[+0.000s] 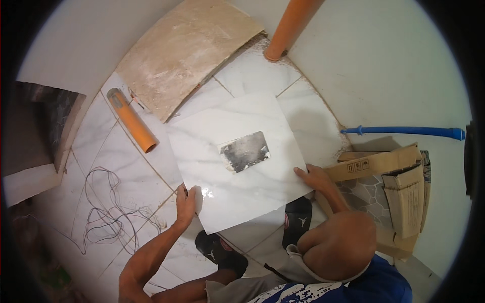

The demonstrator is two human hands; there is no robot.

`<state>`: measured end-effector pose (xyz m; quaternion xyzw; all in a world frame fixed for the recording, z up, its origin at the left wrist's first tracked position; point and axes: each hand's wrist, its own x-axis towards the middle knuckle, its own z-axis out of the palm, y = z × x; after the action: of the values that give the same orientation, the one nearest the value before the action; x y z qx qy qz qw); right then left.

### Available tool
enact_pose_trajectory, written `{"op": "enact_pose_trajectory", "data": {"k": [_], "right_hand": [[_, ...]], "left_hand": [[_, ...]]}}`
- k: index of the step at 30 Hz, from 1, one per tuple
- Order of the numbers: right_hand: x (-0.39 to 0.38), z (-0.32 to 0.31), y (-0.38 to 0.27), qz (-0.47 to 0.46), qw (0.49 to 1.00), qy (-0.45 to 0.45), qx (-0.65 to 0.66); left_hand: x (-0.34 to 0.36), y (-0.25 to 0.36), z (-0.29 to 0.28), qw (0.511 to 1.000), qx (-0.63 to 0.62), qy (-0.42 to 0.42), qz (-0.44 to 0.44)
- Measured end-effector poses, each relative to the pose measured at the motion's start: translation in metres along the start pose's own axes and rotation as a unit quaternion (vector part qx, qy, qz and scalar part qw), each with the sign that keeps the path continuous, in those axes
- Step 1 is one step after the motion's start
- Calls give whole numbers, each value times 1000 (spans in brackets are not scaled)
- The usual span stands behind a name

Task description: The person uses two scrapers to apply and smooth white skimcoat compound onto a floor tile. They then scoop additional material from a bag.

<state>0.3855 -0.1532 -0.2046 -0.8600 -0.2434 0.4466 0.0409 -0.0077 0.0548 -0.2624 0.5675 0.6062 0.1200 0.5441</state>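
A large white marbled square tile [237, 197] spans the middle of the head view, with a rectangular hole [244, 151] showing a dark, mottled grey surface. My left hand [186, 204] grips the tile's lower left edge, thumb near the face. My right hand [316, 179] holds its right edge near the lower corner. The tile's near edge is above my dark sandals, and its far part overlaps the tiled floor.
A beige board [187, 55] lies at the back, near an upright orange pipe [290, 28]. A shorter orange pipe [131, 121] and tangled wire [111, 217] lie left. Folded cardboard [404, 202] and a blue pipe [404, 131] are right. A dark opening [30, 131] is far left.
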Motion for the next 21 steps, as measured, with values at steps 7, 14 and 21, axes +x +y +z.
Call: {"op": "enact_pose_trajectory", "data": {"k": [7,14,21], "right_hand": [[22,15,-10,-69,991,0,-115],[42,28,-21,-68,989,14,-127],[39,48,-24,-121,981,117,-100]], "left_hand": [[12,-17,-18,988,140,-33,-52],[24,14,-29,968,187,-105,-129],[27,23,-25,962,188,-140,-140]]}}
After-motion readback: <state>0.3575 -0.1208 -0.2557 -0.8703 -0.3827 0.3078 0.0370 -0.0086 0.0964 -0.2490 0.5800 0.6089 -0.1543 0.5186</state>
